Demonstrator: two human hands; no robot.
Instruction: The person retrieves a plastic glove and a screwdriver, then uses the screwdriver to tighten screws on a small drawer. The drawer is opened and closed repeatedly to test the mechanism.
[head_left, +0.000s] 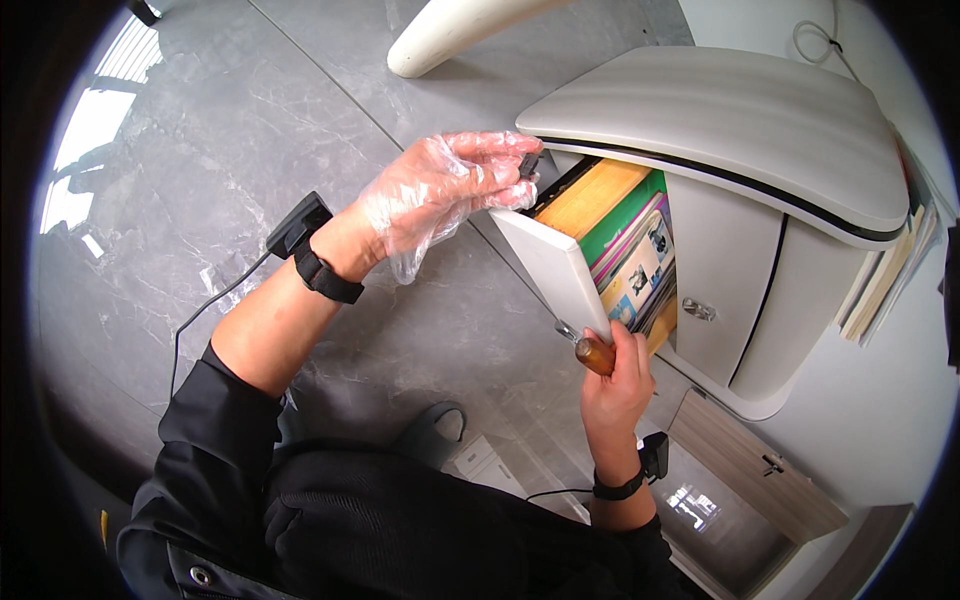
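Note:
My left hand (442, 184) wears a thin clear plastic glove. Its fingertips pinch a small black part (529, 165) near the top edge of an open white cabinet door (547, 259). My right hand (621, 379) is bare and grips an amber-brown tool handle (595, 356), perhaps a screwdriver's; the rest of the tool is mostly hidden. The fingers of that hand also rest against the door's lower end, beside a metal handle (566, 328). Behind the door, books and magazines (637, 274) fill the cabinet (716, 262), below a yellowish wooden piece (596, 196).
The cabinet's curved grey top (720, 127) overhangs the opening. A second door with a metal handle (699, 309) is closed. Papers (892, 270) lean behind the cabinet. A white tapered leg (457, 34) stands on the grey marbled floor (247, 135). Cables run from both wrist straps.

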